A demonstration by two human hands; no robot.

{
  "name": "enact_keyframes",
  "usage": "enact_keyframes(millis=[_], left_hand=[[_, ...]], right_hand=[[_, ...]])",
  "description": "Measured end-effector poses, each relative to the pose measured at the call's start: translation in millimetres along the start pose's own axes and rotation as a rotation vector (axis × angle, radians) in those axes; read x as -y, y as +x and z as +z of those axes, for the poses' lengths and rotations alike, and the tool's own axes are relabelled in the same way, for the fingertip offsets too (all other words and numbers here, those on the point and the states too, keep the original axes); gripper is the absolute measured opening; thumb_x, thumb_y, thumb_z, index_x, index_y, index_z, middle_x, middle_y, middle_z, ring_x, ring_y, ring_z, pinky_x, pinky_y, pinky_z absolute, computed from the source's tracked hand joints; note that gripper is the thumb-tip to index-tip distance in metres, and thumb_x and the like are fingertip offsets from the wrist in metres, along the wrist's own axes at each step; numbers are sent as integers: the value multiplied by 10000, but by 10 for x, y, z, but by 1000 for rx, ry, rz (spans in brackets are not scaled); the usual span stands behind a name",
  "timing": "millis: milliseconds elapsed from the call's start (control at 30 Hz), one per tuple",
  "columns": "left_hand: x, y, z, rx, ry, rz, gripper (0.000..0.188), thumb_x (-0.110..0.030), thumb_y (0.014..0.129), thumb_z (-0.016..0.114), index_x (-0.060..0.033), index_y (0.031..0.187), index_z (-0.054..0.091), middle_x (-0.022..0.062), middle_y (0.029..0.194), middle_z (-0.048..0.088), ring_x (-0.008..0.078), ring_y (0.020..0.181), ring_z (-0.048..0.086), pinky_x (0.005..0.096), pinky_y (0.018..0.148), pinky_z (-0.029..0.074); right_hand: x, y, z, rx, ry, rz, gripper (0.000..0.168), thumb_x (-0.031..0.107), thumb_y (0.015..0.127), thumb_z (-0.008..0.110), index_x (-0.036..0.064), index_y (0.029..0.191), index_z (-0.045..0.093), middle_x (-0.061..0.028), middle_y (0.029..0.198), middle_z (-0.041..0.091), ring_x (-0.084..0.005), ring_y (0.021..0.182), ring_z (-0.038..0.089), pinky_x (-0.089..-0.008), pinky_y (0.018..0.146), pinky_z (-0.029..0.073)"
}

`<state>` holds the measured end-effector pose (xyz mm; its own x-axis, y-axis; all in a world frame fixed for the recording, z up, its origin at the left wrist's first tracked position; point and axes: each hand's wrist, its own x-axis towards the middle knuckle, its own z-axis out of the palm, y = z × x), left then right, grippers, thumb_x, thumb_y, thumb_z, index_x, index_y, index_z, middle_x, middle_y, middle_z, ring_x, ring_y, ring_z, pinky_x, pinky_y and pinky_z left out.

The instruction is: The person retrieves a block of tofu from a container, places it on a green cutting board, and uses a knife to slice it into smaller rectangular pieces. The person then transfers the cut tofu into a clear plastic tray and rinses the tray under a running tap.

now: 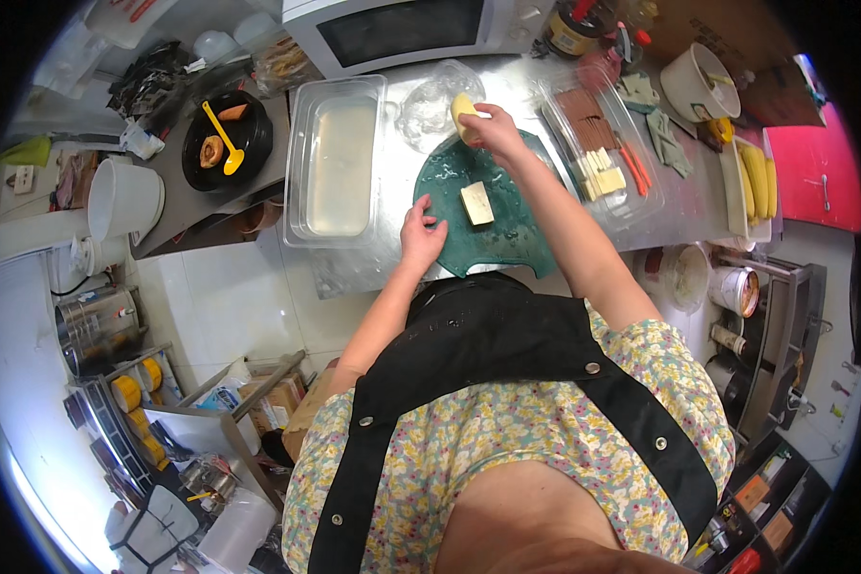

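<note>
A pale yellow block of food (464, 116), its kind unclear, is in my right hand (493, 130) above the far edge of a green cutting board (502, 244). Another pale block with a light top (477, 203) lies on the board, near its middle. My left hand (423, 233) rests at the board's left edge, fingers apart and holding nothing. Crumpled clear plastic (423, 111) lies beyond the board. To the right, a clear tray (635, 208) holds brown slices (585, 118), pale yellow pieces (601, 176) and orange-red sticks (635, 168).
A clear tub of cloudy liquid (341, 172) stands left of the board. Farther left is a black pan (255, 168) with a yellow spoon (222, 136). A microwave (409, 36) stands behind; a white bin of corn cobs (759, 229) is far right.
</note>
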<state>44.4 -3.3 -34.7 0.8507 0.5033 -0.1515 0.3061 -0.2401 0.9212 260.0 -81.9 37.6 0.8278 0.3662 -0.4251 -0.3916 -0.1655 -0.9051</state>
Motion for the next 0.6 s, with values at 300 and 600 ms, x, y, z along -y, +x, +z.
enact_keyframes(millis=[300, 600], left_hand=[[-95, 8, -32, 0, -2, 31, 596, -55, 702, 666, -29, 1250, 434, 142, 1130, 527, 195, 822, 579, 284, 649, 531], [-95, 149, -34, 57, 39, 80, 533, -57, 689, 671, -38, 1191, 494, 140, 1077, 534, 200, 798, 579, 285, 628, 523]], right_hand=[[-258, 722, 454, -250, -797, -212, 635, 336, 686, 662, 21, 1201, 463, -234, 1071, 577, -373, 1001, 557, -394, 884, 442], [-579, 371, -268, -251, -597, -353, 355, 256, 788, 631, 12, 1046, 605, -123, 900, 643, -179, 737, 613, -292, 687, 485]])
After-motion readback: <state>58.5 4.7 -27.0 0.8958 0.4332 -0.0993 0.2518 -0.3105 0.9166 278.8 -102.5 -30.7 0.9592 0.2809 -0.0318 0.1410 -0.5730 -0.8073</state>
